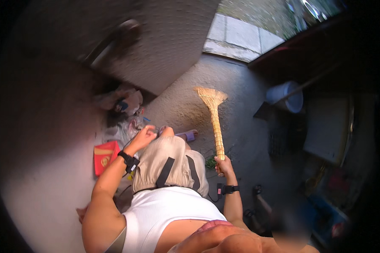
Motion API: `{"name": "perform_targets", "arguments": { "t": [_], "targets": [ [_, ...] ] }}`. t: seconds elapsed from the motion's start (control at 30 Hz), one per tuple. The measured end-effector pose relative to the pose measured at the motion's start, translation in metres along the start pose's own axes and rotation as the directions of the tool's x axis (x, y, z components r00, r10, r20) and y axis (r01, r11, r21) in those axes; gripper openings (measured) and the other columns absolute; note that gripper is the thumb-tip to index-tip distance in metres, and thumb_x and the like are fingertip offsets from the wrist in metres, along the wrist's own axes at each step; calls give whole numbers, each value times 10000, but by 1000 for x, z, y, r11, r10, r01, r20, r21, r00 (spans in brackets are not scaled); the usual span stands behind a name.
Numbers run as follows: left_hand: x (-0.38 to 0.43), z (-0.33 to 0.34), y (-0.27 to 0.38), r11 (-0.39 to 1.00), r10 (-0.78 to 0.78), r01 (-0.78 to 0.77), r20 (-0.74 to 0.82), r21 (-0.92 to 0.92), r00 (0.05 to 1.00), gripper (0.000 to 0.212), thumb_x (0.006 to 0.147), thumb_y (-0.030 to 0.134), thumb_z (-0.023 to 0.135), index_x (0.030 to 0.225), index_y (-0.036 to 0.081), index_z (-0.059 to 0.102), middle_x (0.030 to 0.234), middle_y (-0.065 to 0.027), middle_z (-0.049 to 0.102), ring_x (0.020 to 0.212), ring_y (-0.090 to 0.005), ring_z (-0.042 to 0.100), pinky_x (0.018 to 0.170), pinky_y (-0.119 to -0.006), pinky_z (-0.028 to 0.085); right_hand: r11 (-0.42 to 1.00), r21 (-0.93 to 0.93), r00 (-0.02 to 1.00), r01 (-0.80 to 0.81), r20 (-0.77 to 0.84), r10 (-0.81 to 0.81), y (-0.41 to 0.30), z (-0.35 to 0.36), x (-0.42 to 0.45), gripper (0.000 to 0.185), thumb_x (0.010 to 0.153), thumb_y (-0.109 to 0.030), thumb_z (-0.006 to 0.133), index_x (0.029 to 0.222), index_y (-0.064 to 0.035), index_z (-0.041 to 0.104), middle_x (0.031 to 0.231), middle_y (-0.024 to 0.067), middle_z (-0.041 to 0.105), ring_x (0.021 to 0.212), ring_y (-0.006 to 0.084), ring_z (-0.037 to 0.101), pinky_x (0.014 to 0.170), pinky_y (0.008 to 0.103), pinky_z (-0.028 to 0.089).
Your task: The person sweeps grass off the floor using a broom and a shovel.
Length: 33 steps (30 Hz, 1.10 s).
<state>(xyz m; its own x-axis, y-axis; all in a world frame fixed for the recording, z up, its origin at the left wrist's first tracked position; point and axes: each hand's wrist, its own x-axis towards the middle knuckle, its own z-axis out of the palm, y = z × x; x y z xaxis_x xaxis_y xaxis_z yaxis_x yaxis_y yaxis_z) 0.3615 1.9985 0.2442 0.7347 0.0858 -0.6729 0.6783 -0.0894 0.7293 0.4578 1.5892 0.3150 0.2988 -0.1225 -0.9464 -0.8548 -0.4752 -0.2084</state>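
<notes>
My right hand (pixel 225 167) grips the lower handle of a short straw hand broom (pixel 218 129). Its fanned bristles (pixel 211 94) point away from me, over the concrete floor (pixel 177 95). Beside the bristles, a patch of loose brownish dirt (pixel 188 114) lies on the floor. Some green plant bits (pixel 211 163) are on the ground just left of my right hand. My left hand (pixel 144 136) hangs by my knee with loosely bent fingers and nothing in it. Clear plastic bags and litter (pixel 123 131) lie beyond it, and a red bag or box (pixel 105 158) lies to its left.
A textured door (pixel 164 41) stands ajar at the upper left. Past the threshold (pixel 224 57) are pale paving slabs (pixel 242 34). On the right are a light-blue bucket (pixel 286 96), a long pole (pixel 307 83) and a pale panel (pixel 327 129). Another person's foot (pixel 257 189) shows at the lower right.
</notes>
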Motion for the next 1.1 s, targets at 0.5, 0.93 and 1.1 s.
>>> {"name": "perform_targets", "arguments": {
  "t": [0.5, 0.93, 1.1],
  "targets": [
    [-202, -37, 123, 863, 371, -348, 8, 367, 929, 472, 836, 231, 592, 1280, 109, 485, 1010, -133, 588, 970, -306, 575, 840, -399, 470, 984, -167, 981, 61, 191, -28, -10, 57, -87, 210, 878, -229, 567, 763, -64, 510, 571, 57, 528, 441, 170, 519, 402, 297, 432],
    [-434, 9, -123, 869, -229, 374, -408, 324, 884, 433, 825, 309, 589, 1159, 41, 529, 1037, -206, 618, 992, -375, 580, 833, -458, 471, 984, -175, 939, -34, 331, 91, 48, 116, -127, 165, 870, -177, 567, 797, -33, 534, 635, 80, 546, 499, 177, 529, 455, 297, 443],
    [-443, 30, -116, 904, -269, 378, -422, 200, 866, 476, 829, 325, 584, 1198, 32, 517, 1074, -230, 605, 1035, -376, 564, 883, -439, 452, 983, -178, 932, -46, 346, 107, 64, 110, -117, 174, 856, -187, 585, 792, -30, 541, 634, 90, 559, 490, 188, 533, 446, 299, 429]
  ]
}}
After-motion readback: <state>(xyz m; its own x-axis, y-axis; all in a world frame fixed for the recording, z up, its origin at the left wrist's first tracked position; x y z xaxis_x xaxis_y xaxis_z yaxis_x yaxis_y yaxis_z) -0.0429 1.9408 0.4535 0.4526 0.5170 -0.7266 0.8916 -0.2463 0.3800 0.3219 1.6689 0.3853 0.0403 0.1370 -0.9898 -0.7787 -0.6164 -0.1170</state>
